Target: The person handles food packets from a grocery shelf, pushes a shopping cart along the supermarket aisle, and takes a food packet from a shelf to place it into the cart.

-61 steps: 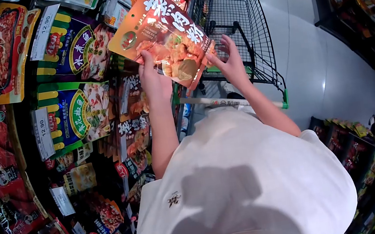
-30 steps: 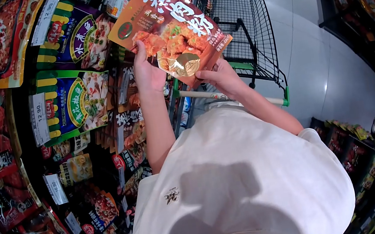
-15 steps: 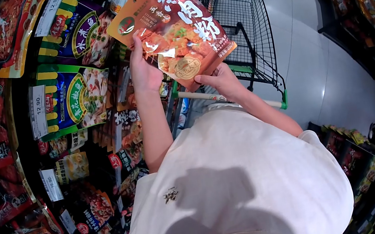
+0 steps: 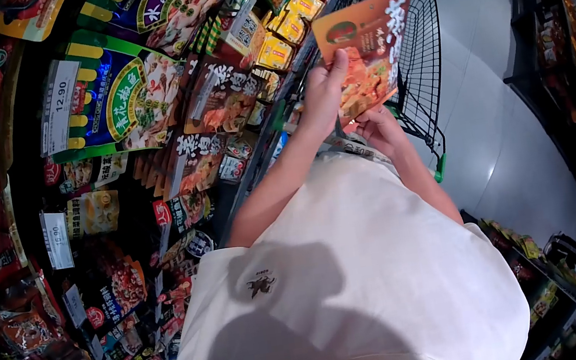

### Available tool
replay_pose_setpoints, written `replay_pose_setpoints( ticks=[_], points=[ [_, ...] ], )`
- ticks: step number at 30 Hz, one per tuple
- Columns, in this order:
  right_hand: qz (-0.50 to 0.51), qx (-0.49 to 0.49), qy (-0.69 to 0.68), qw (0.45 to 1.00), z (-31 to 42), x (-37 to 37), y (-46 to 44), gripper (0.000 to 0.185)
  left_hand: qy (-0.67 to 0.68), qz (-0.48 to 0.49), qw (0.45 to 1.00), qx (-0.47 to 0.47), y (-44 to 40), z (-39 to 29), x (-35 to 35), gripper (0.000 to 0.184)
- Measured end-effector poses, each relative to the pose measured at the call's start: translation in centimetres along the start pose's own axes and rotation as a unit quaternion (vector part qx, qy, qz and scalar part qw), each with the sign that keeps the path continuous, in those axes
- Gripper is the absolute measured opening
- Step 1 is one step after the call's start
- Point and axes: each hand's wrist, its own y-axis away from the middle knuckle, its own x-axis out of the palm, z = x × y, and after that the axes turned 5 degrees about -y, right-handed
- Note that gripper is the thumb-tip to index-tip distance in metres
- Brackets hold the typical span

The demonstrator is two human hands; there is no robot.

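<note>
Orange-brown pouch is up in the air ahead of the person's chest, with the cart just beyond it, overlapping in my sight line. Left hand: clamped on the pouch's near side edge, thumb laid across the front, other fingers out of sight behind; probably takes most of the weight. Right hand: at the bottom edge, fingers curled; can't tell whether they clamp it or just steady it. Front is angled up, likely so the print can be read; looks thin and bendy, so support at side and bottom makes sense.

Shelf side: similar brown pouches lined up face-out, presumably for easy picking. Green-edged pouch nearby, price tag in front of its end, likely to pair price with product. Cart sits alongside the shelf, maybe for quick loading.
</note>
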Motion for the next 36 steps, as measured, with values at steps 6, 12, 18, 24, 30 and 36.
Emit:
replay_pose_setpoints(
  ticks=[6,12,18,24,30,36],
  points=[
    [-0.078,0.041,-0.011,0.996,-1.8,-4.0,2.2,0.039,-0.083,0.078,0.991,-0.064,1.6,2.4,0.5,0.049],
    [-0.06,0.014,-0.012,0.998,-1.1,-2.6,2.5,0.045,-0.056,0.017,0.998,-0.031,1.2,1.3,0.0,0.05],
    [-0.049,0.042,0.015,0.998,-1.5,-3.1,1.6,0.05,-0.071,0.026,0.996,-0.039,1.0,1.6,-2.3,0.051],
    [-0.013,0.059,0.053,0.997,-1.8,-2.2,0.7,0.046,-0.055,0.01,0.998,-0.027,1.8,1.5,-3.1,0.05],
    [-0.04,0.096,0.046,0.994,-2.9,-3.1,-1.1,0.037,-0.053,-0.007,0.998,-0.019,2.7,1.7,-3.8,0.049],
    [-0.019,0.084,-0.013,0.996,-2.5,-2.1,-2.5,0.032,-0.077,-0.048,0.995,0.045,3.4,0.8,-4.6,0.046]
  ],
)
